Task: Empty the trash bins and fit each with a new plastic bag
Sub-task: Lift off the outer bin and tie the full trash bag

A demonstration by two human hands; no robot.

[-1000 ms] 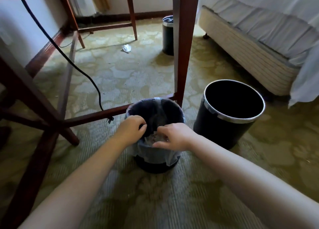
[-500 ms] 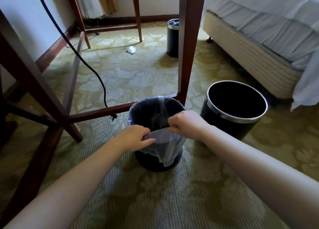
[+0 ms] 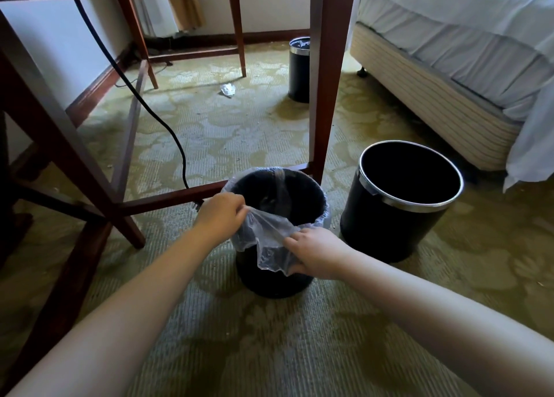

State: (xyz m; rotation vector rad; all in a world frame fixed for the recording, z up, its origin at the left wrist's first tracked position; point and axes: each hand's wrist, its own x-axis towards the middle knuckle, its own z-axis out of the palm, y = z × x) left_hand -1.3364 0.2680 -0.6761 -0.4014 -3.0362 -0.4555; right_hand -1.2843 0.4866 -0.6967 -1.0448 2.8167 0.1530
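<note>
Green patterned carpet [image 3: 239, 133] runs under the desk [image 3: 45, 115] at left. Beside it the left hand [image 3: 221, 214] pinches the bag [image 3: 269, 238], grip pressed together on the film at the rim of the bin [image 3: 269, 285]; the right hand [image 3: 314, 253] pinches the same flap, which hangs over the front wall. Film looks thin, soft, slippery, near weightless and easy to tear: hold the hem at 2 spots. Bin stands upright, mouth up, long axis vertical. Bare bin [image 3: 386, 232] sits just right.

Observed: left forearm [image 3: 135, 300] and right forearm [image 3: 434, 306], both bare along the full visible length, wrist to frame edge. Also left grip [image 3: 220, 214] and right grip [image 3: 314, 253], bare hands. Nail detail not discernible.
</note>
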